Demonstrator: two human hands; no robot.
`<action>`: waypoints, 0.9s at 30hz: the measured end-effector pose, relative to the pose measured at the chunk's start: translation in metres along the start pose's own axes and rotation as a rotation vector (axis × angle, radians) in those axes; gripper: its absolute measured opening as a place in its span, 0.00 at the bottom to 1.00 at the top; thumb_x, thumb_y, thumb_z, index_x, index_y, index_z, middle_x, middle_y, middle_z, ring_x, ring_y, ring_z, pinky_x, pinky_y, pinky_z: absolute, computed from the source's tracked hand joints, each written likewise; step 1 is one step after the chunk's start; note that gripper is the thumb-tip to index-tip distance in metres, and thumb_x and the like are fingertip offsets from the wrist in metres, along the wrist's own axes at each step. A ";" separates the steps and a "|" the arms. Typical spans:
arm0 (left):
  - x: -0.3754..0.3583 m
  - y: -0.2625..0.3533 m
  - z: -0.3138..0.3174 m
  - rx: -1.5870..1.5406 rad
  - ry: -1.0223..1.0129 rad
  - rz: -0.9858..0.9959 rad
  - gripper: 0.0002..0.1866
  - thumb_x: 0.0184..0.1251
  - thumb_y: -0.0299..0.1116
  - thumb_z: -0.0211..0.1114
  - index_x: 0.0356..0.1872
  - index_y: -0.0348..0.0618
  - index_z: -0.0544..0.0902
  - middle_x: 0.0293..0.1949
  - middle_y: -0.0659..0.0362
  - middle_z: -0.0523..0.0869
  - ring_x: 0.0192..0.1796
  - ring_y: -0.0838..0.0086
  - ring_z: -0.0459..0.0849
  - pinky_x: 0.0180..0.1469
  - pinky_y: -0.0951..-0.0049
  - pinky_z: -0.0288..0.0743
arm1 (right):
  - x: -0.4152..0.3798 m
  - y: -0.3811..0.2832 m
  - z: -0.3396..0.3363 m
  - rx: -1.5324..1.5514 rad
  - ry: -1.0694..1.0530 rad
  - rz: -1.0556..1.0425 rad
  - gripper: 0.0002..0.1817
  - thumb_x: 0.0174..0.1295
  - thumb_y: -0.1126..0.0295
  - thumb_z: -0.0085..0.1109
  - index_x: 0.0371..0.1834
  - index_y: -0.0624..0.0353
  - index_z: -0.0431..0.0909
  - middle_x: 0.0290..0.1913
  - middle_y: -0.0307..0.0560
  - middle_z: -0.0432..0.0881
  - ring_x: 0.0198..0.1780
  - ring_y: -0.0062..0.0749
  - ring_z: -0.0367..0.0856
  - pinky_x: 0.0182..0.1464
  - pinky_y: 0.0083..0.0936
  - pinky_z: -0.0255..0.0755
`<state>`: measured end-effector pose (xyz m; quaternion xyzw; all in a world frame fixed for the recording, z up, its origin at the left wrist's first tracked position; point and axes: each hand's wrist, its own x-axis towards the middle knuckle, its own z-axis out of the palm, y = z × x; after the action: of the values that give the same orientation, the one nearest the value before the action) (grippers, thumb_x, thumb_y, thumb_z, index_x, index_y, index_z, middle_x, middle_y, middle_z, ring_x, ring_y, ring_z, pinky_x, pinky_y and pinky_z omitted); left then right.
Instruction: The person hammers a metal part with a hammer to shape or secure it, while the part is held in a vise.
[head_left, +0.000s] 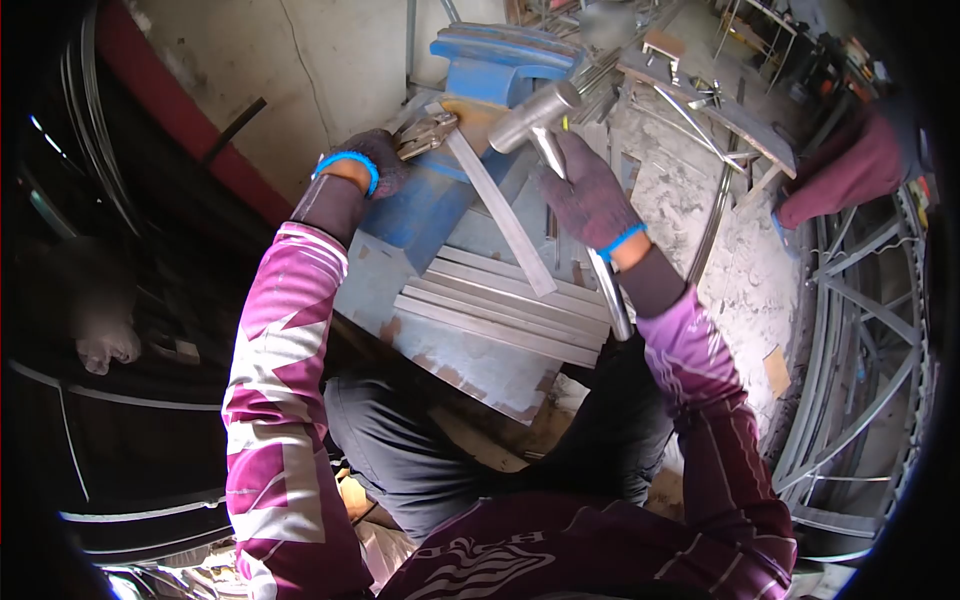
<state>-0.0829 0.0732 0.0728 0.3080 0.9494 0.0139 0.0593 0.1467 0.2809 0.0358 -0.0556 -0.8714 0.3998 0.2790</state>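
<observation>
My left hand (372,165), in a dark knit glove with a blue cuff, is closed around locking pliers (428,135). The jaws of the pliers meet the upper end of a flat metal strip (500,212), which slants down toward me over the bench. My right hand (588,192), gloved the same way, grips a metal hammer (537,115) by its handle. The hammer head is raised to the right of the strip's upper end. Beneath the pliers is a blue bench vise (415,215); its far jaw stands behind them.
Several flat metal strips (500,311) lie side by side on the metal bench top (455,365). A small wooden bench (740,125) stands at the back right. A co-worker's maroon clothing (850,165) shows at right, near a metal truss frame (865,290). A wall (265,60) rises behind.
</observation>
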 end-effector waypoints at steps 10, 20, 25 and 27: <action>-0.016 0.008 -0.018 0.026 0.023 0.018 0.23 0.50 0.31 0.62 0.51 0.43 0.88 0.49 0.43 0.89 0.54 0.49 0.88 0.54 0.57 0.82 | 0.132 -0.060 0.010 -0.371 0.098 -0.347 0.25 0.67 0.51 0.59 0.59 0.57 0.74 0.50 0.64 0.83 0.54 0.65 0.80 0.56 0.51 0.75; -0.030 0.019 -0.029 0.031 -0.009 0.018 0.21 0.52 0.36 0.66 0.49 0.43 0.89 0.54 0.45 0.88 0.56 0.50 0.87 0.57 0.54 0.81 | 0.087 -0.018 0.021 -0.486 -0.237 -0.104 0.29 0.67 0.57 0.60 0.67 0.59 0.71 0.58 0.64 0.81 0.60 0.62 0.78 0.63 0.44 0.72; -0.012 0.004 -0.007 -0.079 -0.006 0.018 0.22 0.48 0.31 0.65 0.47 0.41 0.89 0.48 0.42 0.89 0.54 0.47 0.88 0.55 0.54 0.81 | 0.010 -0.018 0.013 0.164 -0.155 0.195 0.24 0.62 0.68 0.62 0.61 0.62 0.73 0.34 0.45 0.80 0.33 0.30 0.82 0.39 0.30 0.77; -0.005 -0.007 0.016 -0.117 0.020 0.072 0.22 0.55 0.36 0.61 0.51 0.39 0.87 0.50 0.40 0.88 0.55 0.45 0.86 0.58 0.55 0.79 | -0.012 -0.002 0.023 0.159 -0.109 0.186 0.25 0.61 0.70 0.63 0.62 0.60 0.73 0.31 0.41 0.78 0.29 0.26 0.79 0.32 0.26 0.75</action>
<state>-0.0810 0.0644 0.0566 0.3380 0.9358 0.0744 0.0673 0.1450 0.2604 0.0196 -0.0919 -0.8418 0.4943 0.1966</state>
